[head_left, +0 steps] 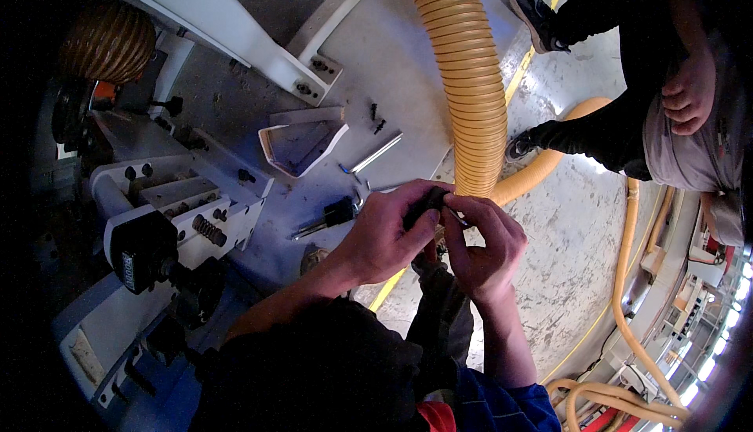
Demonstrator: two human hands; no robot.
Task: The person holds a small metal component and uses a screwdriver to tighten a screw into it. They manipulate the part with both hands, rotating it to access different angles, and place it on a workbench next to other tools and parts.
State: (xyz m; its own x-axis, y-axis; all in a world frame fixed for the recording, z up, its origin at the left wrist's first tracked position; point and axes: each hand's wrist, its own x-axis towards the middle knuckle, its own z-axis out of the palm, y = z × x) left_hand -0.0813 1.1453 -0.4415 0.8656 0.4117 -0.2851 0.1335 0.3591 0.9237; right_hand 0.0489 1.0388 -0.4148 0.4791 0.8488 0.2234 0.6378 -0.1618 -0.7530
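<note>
Both my hands meet in the middle of the view, above the floor. My left hand (392,232) is closed around a small black part (424,205), whose kind I cannot make out. My right hand (490,250) pinches a small shiny metal piece (459,218) against that part, with thumb and forefinger close together. On the grey surface beyond my left hand lie a long metal hex key (378,153) with a blue mark, and a tool with a black block-like piece (339,211). Two small dark screws (376,117) lie farther off.
A white-edged open cover (302,143) lies near the white machine frame (212,20). To the left stands a machine part with a black knob (143,250) and a spring. A thick yellow ribbed hose (467,71) hangs ahead. Another person (659,95) is at the right.
</note>
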